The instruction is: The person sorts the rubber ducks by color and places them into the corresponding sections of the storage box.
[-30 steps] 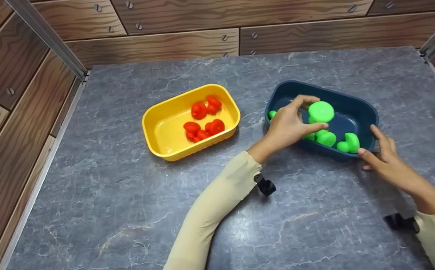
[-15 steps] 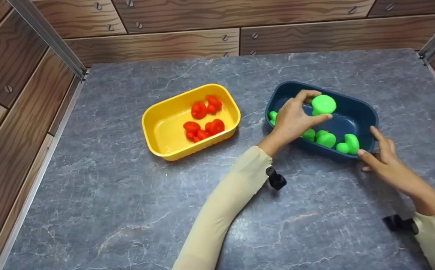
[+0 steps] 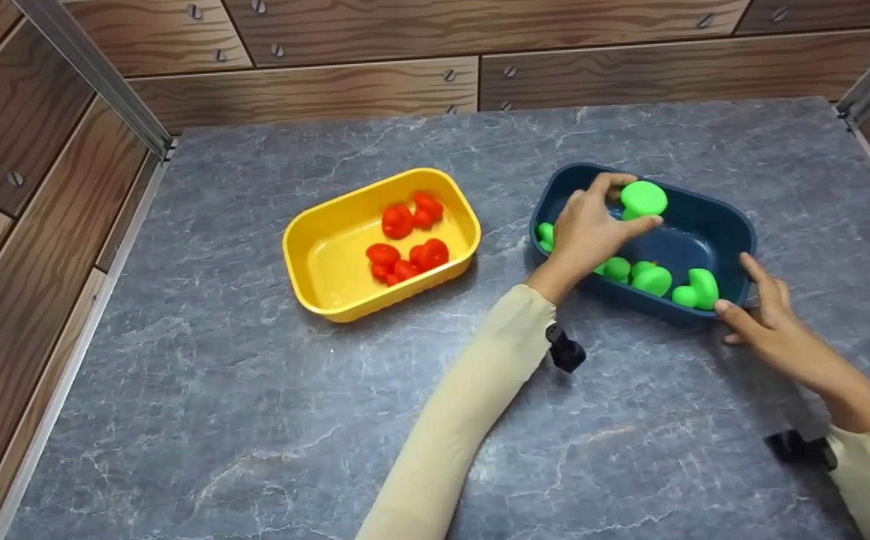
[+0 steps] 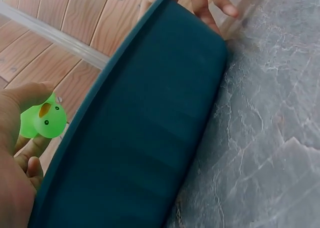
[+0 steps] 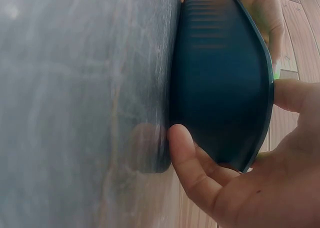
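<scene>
In the head view my left hand [image 3: 592, 225] pinches a green rubber duck [image 3: 643, 199] between thumb and fingers, above the dark blue bin [image 3: 716, 217]. The duck's flat base faces up toward the head camera. Its orange beak and dark eyes show in the left wrist view, where the duck [image 4: 44, 122] sits past the bin's rim. Several more green ducks [image 3: 652, 279] lie in the bin along its near side, partly hidden by my left hand. At the bin's right end my right hand [image 3: 776, 315] holds the corner, thumb and fingers on the rim and outer wall.
Left of the blue bin stands a yellow bin [image 3: 311, 262] with several red rubber ducks [image 3: 409, 259] in its right half. Both rest on a grey marbled tabletop [image 3: 255, 420]. Wood-patterned panels [image 3: 315, 90] border the back and sides.
My left hand has moved away from me, lifting the green duck toward the far rim of the blue bin. The right hand and both bins stay in place.
</scene>
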A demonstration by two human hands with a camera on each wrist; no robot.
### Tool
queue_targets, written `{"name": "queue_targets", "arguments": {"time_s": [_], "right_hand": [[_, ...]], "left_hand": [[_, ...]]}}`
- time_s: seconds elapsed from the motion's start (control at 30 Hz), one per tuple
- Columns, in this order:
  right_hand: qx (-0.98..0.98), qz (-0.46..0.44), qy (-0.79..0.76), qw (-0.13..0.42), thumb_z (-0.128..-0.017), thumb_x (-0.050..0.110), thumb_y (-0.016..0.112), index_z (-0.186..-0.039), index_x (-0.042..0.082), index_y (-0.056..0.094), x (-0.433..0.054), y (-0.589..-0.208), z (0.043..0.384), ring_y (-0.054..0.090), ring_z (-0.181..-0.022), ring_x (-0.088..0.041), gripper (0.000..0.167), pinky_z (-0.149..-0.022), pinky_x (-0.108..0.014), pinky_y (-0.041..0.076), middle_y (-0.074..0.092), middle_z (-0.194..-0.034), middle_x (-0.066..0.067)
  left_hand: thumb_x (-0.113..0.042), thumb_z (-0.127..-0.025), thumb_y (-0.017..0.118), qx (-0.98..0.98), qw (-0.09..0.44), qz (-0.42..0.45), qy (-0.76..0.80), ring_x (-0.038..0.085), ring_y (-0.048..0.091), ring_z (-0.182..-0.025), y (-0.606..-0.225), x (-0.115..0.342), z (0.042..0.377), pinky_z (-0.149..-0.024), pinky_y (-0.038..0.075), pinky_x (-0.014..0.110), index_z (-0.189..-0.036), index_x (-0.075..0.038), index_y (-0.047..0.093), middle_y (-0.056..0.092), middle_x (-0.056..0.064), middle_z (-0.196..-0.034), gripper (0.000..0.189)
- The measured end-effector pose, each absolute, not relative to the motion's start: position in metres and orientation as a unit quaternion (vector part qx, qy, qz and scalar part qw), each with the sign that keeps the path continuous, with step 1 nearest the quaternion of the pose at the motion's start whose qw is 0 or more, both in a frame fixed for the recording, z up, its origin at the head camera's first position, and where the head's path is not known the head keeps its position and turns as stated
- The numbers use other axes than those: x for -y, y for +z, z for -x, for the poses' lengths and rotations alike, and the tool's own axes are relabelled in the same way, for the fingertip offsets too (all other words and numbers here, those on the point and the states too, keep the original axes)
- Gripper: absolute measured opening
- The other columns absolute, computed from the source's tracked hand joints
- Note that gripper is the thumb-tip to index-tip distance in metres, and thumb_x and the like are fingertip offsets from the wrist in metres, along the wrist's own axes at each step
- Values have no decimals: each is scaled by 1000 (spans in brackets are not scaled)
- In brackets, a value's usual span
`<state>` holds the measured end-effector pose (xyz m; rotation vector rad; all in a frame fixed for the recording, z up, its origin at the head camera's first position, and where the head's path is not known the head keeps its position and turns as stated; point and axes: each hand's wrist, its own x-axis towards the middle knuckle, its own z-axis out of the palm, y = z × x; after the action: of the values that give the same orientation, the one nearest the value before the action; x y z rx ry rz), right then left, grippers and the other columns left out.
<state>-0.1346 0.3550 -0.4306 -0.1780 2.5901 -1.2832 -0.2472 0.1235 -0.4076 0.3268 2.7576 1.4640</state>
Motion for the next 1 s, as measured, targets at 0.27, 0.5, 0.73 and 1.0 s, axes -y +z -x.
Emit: {"name": "queue_targets", "arguments": {"time_s": [0.27, 0.5, 0.73, 1.0], "right_hand": [[-891, 55, -433, 128, -104, 24, 41, -152, 6, -17, -355, -431, 135, 54, -75, 11, 77, -64, -10, 50, -7, -139, -43], [-892, 54, -430, 131, -104, 24, 40, -152, 6, -17, -355, -431, 135, 55, -74, 10, 77, -64, -10, 50, -7, -138, -43], [-889, 61, -437, 122, -104, 22, 40, -151, 4, -17, -355, -430, 134, 56, -73, 9, 77, -64, -11, 51, -4, -136, -42], [-893, 56, -428, 126, -104, 24, 41, -152, 5, -17, -354, -431, 136, 54, -74, 9, 78, -64, -11, 51, -5, -137, -42]], "left_hand": [[-51, -76, 78, -882, 1, -94, 461, 0, 46, -86, -409, -125, 248, -66, 36, 15, -127, -35, 55, 63, -21, -105, 58], [-49, -76, 78, -883, 4, -98, 459, 0, 47, -89, -409, -125, 248, -65, 36, 15, -128, -36, 56, 63, -21, -108, 57], [-51, -77, 76, -898, 8, -108, 427, -2, 48, -93, -409, -126, 247, -66, 37, 14, -131, -37, 54, 63, -22, -111, 60], [-55, -78, 73, -906, 9, -111, 408, -2, 48, -92, -410, -126, 247, -66, 37, 14, -132, -37, 53, 62, -20, -110, 60]]}}
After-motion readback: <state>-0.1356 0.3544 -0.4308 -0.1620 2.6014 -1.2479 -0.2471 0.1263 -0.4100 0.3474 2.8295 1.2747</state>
